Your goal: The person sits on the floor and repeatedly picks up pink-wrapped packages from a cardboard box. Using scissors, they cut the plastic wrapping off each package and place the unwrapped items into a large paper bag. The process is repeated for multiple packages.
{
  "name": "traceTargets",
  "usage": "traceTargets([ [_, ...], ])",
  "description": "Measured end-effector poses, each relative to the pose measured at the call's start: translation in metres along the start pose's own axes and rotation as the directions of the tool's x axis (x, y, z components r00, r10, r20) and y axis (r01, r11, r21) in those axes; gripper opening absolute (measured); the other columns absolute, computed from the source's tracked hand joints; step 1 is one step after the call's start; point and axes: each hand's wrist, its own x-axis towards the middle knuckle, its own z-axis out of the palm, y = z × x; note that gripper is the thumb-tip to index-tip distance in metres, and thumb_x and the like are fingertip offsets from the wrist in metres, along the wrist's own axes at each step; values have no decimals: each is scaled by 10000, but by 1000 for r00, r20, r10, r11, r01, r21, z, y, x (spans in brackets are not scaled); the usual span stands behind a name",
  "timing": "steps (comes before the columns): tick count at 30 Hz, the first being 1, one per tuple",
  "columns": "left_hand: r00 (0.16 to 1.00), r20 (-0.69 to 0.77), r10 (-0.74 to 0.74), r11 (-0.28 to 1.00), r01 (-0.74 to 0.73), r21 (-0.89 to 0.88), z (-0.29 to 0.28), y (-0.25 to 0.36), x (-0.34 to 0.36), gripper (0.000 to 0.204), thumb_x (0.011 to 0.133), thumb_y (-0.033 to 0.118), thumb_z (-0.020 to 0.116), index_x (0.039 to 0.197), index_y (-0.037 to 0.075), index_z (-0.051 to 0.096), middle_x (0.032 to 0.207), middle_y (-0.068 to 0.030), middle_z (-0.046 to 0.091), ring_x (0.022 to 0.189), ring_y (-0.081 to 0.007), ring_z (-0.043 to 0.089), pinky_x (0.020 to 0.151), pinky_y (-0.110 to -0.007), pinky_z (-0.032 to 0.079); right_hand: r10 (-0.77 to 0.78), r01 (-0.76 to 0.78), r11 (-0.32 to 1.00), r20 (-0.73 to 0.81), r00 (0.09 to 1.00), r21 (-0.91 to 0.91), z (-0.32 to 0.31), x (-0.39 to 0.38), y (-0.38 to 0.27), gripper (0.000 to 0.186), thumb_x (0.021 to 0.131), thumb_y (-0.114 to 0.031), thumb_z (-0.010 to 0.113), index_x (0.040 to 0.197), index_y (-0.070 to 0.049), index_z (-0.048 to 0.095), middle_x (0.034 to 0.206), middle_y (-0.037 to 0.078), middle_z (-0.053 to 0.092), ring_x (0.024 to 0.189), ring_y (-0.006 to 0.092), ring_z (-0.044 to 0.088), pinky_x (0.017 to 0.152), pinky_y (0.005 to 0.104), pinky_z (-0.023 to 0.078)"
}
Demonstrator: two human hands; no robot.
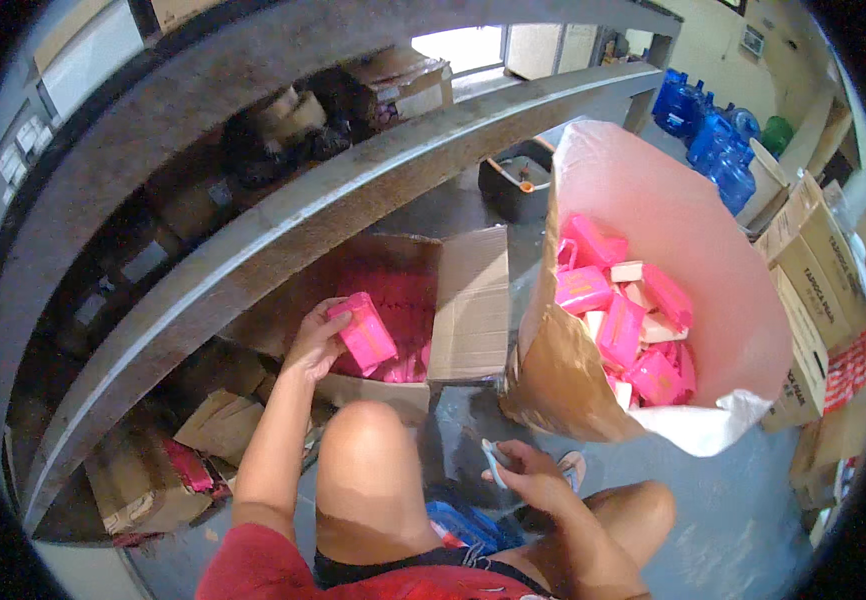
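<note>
My left hand (314, 342) is closed on the edge of a bright pink wrapped packet (367, 338), tilted over an open cardboard box (471, 305). Inside that box lie more pink packets, in rows toward its back. Low on the right, my right hand (540, 482) grips a slim pale-blue looped tool (494, 464); its exact kind is unclear. A large brown paper sack (545, 385) with a pale lining stands open right of the box. Pink packets (621, 330) and cream-coloured blocks (661, 328) are heaped in it.
A metal shelf beam (353, 160) arches over the box, with cartons behind it. Torn cardboard (221, 425) lies at left. Blue water jugs (718, 150) stand at the back right. Stacked cartons (808, 290) line the right side. A dark bin (515, 180) stands behind the sack.
</note>
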Motion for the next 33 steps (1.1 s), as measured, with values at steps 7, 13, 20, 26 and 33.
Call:
traceTargets([
  [7,970,237,-47,993,70,-90,100,32,-90,284,809,61,697,1076,72,600,1067,-83,652,987,-235,630,898,-457,517,-267,295,946,-195,944,131,7,-3,1,401,831,-185,709,1170,-16,577,970,56,624,866,132,588,780,280,484],
  [13,938,328,-113,993,100,56,149,-35,-116,271,789,53,721,1034,25,609,984,-93,675,901,-205,650,835,-378,523,-382,521,739,-372,846,426,-4,-25,-16,320,812,-10,708,1093,-19,554,984,18,603,888,76,576,775,223,481],
  [20,828,448,-337,937,344,69,148,-83,-138,198,789,61,720,966,37,636,903,-84,688,801,-179,662,747,-332,541,-342,485,799,-395,853,355,-3,-26,-9,235,811,16,668,1027,-12,582,910,13,633,785,53,580,681,214,472],
  [26,829,465,-312,950,281,135,144,-97,-133,158,800,47,711,935,39,629,903,-85,686,781,-168,656,745,-323,536,-340,423,861,-300,891,281,-4,-23,7,254,795,84,638,1023,-14,585,937,6,626,827,66,602,751,221,500],
  [33,894,396,-208,971,142,190,142,-103,-133,87,832,-11,659,865,40,598,827,-43,648,734,-114,611,698,-254,501,-371,455,877,-388,844,153,6,-13,14,251,780,81,649,1009,-10,599,913,-9,621,821,52,584,721,208,485],
])
